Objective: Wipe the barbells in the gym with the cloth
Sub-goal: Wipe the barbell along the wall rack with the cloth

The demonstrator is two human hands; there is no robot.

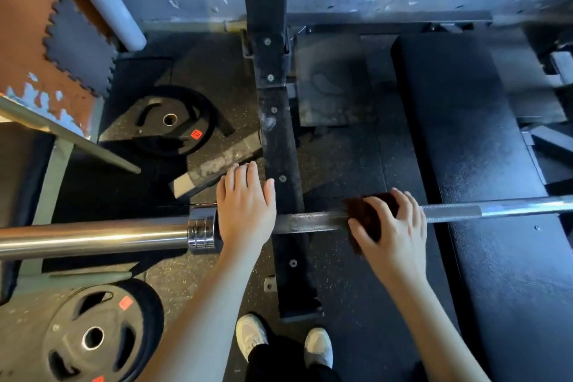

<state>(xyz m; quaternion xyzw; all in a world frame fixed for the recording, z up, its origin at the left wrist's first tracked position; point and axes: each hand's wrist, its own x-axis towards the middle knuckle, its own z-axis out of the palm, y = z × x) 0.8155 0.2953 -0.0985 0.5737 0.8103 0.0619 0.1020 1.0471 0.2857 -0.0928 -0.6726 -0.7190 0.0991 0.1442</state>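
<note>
Plainly the barbell (310, 222) lies with its long axis running left to right across the view, crossing the black rack upright (279, 139) and passing over the padded bench (465, 133). The right hand (393, 226) sits on the knurled shaft just right of the upright. Its fingers (403, 198) are curled over a dark reddish cloth (366, 214) wrapped round the bar, with the thumb on the near side, so the cloth is clamped against the steel. The left hand (245, 205) rests on the shaft just beside the inner collar (203, 230); its fingers lie straight and flat over the bar, released rather than clenched, and it looks to be steadying the bar. Between the two hands a stretch of bare knurling shows, dull and marked. Beyond the cloth the shaft runs on over the bench and out at the right edge, while the thick chrome sleeve (93, 234) leaves at the left. A wipe has to travel along that axis, so the coming stroke is a sideways slide — left toward the steadying hand or right over the bench — and the right hand is the one placed for it. Much of the bar's length lies beyond the cloth either way, and which parts are already clean I cannot tell. Two weight plates (173, 121) (102, 332) lie on the floor to the left.
</note>
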